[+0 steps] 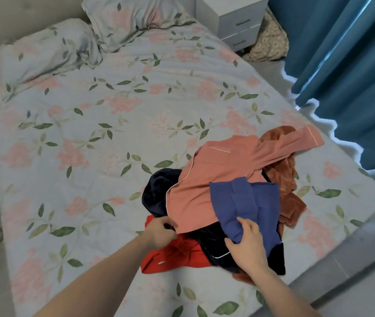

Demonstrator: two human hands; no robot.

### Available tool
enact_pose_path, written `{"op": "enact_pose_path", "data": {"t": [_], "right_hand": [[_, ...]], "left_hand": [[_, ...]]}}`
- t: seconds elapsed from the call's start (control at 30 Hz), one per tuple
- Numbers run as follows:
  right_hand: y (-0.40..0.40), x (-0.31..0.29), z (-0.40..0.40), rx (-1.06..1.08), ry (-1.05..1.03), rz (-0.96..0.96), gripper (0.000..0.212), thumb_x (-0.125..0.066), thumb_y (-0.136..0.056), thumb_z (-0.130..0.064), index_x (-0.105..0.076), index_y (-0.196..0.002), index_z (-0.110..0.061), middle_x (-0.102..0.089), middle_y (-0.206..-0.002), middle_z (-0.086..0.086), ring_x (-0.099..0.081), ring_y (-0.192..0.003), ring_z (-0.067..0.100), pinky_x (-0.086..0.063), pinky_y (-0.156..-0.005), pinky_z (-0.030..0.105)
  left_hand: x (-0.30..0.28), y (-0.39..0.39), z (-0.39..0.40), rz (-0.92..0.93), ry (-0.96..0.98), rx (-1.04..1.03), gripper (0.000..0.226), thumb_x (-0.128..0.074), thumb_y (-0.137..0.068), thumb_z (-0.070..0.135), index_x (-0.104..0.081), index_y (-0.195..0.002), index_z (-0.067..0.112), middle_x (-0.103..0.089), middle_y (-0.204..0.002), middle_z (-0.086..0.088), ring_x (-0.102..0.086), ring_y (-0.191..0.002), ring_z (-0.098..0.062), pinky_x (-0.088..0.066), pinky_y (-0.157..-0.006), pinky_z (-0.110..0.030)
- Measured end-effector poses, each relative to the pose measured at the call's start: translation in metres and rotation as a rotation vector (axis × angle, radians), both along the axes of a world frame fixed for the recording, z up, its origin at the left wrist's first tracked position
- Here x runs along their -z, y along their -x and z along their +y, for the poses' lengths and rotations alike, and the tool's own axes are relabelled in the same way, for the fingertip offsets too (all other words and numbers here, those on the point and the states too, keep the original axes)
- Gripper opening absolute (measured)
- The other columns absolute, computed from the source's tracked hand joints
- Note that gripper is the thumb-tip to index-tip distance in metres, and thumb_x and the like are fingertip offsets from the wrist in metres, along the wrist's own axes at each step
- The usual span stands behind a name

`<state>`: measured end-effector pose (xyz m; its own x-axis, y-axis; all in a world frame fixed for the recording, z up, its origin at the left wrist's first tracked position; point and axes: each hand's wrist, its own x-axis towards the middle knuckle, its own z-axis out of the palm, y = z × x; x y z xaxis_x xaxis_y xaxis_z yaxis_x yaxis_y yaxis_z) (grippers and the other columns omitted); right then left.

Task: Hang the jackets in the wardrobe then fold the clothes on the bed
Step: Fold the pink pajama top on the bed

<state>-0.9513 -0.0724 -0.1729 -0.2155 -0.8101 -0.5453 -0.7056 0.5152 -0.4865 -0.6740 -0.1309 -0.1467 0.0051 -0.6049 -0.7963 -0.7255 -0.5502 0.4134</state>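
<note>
Item: heap of unfolded clothes, lying on the near right part of the bed (90, 133), close to its foot and to the side facing the teal curtain (346, 65).

Contents, top to bottom as far as can be seen:
- blue garment (246, 202), uppermost, partly flattened;
- salmon-pink pyjama shirt (216, 175) with pale piping and a chest pocket, one sleeve thrown out toward the curtain;
- rust-brown plush garment (289, 179), under the pink sleeve, at the right;
- navy garment (159, 191), showing at the left and again below the blue one;
- red garment (170, 252), lowest, nearest the person.

Hands:
- left hand (161, 232): fingers curled at the lower hem of the pink shirt, apparently pinching it.
- right hand (248, 243): thumb over and fingers under the near edge of the blue garment, holding it.

Surroundings: two floral pillows (51, 49) at the head, a grey nightstand (234, 21) beyond.

Step in hand, by judgement: separating one piece from the heap for folding. No jacket is identifiable; whether the hanging is done cannot be told.

Handling notes: lift the blue garment straight off the top first, so the pink shirt beneath is not dragged. Carry it to the open quilt at the left, spread flat, smooth, then fold. Sleeves are interlaced; free them gently.
</note>
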Motion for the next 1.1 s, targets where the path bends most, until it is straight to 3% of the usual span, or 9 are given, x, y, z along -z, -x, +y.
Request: {"op": "enact_pose_path", "data": {"t": [0.1,0.27,0.33,0.47,0.6,0.77,0.83,1.0,1.1], "right_hand": [[0.005,0.021,-0.002,0.025,-0.047,0.112,0.090,-0.081,-0.079,-0.046,-0.038,-0.153,-0.020,-0.040,-0.149,0.008,-0.044,-0.135,0.037,-0.043,-0.107,0.050],[0.023,0.049,-0.003,0.084,-0.130,0.185,0.063,-0.074,-0.086,-0.048,-0.050,-0.139,-0.023,-0.056,-0.129,0.009,-0.055,-0.120,0.038,-0.051,-0.084,0.045],[0.029,0.051,-0.006,0.150,-0.096,0.150,0.014,-0.065,-0.095,-0.034,-0.060,-0.099,-0.022,-0.064,-0.094,0.006,-0.062,-0.092,0.035,-0.051,-0.067,0.042],[0.044,0.032,-0.014,0.335,-0.027,0.045,0.025,-0.053,-0.099,-0.016,-0.042,-0.076,-0.015,-0.050,-0.067,0.011,-0.047,-0.060,0.033,-0.030,-0.053,0.037],[0.065,-0.011,-0.020,0.465,0.074,0.018,0.019,-0.047,-0.103,-0.020,-0.045,-0.085,-0.012,-0.055,-0.075,0.014,-0.052,-0.064,0.036,-0.035,-0.056,0.040],[0.084,-0.073,-0.034,0.569,0.184,0.002,0.014,-0.044,-0.103,-0.020,-0.053,-0.105,-0.009,-0.059,-0.091,0.013,-0.056,-0.078,0.036,-0.041,-0.065,0.043],[0.089,-0.091,-0.043,0.505,0.117,0.012,0.016,-0.046,-0.103,-0.022,-0.055,-0.107,-0.009,-0.059,-0.098,0.016,-0.060,-0.090,0.040,-0.041,-0.071,0.041],[0.092,-0.136,-0.053,0.207,-0.102,0.057,0.024,-0.048,-0.103,-0.025,-0.052,-0.082,-0.016,-0.068,-0.117,0.021,-0.063,-0.096,0.035,-0.044,-0.076,0.036],[0.078,-0.181,-0.052,0.097,-0.123,0.090,0.021,-0.051,-0.103,-0.030,-0.063,-0.113,-0.017,-0.065,-0.131,0.016,-0.062,-0.117,0.034,-0.045,-0.083,0.033]], "left_hand": [[0.030,0.020,-0.010,0.164,-0.113,-0.254,0.041,-0.075,-0.083,0.003,-0.060,-0.120,0.012,-0.064,-0.122,-0.016,-0.062,-0.085,-0.016,-0.048,-0.063,-0.017],[0.063,0.044,-0.016,0.169,-0.177,-0.242,0.112,-0.085,-0.063,0.021,-0.026,-0.158,0.020,-0.044,-0.135,-0.004,-0.053,-0.119,-0.021,-0.047,-0.097,-0.029],[0.069,0.048,-0.017,0.120,-0.137,-0.182,0.095,-0.080,-0.078,0.014,-0.029,-0.158,0.017,-0.048,-0.129,-0.003,-0.054,-0.112,-0.020,-0.045,-0.089,-0.026],[0.055,0.040,-0.016,-0.146,0.178,0.132,0.043,-0.070,-0.088,0.030,-0.063,-0.129,0.019,-0.070,-0.107,-0.005,-0.067,-0.105,-0.029,-0.052,-0.084,-0.035],[-0.001,0.031,-0.021,-0.208,0.468,0.221,0.014,-0.063,-0.093,0.037,-0.060,-0.090,0.023,-0.053,-0.077,0.006,-0.061,-0.081,-0.029,-0.048,-0.068,-0.038],[-0.116,0.032,-0.042,-0.025,0.915,0.144,0.010,-0.064,-0.096,0.028,-0.064,-0.088,0.022,-0.046,-0.104,0.007,-0.045,-0.102,-0.014,-0.038,-0.085,-0.030],[-0.169,0.038,-0.054,0.034,0.980,0.111,0.017,-0.062,-0.098,0.024,-0.058,-0.081,0.021,-0.051,-0.112,0.007,-0.047,-0.108,-0.010,-0.038,-0.088,-0.030],[-0.303,0.056,-0.067,0.251,1.036,-0.138,0.026,-0.052,-0.103,0.021,-0.046,-0.079,0.015,-0.055,-0.068,0.002,-0.047,-0.059,-0.009,-0.040,-0.056,-0.024],[-0.378,0.055,-0.068,0.351,1.179,-0.197,0.027,-0.054,-0.103,0.023,-0.047,-0.078,0.018,-0.055,-0.068,0.000,-0.047,-0.059,-0.011,-0.039,-0.056,-0.026]]}}
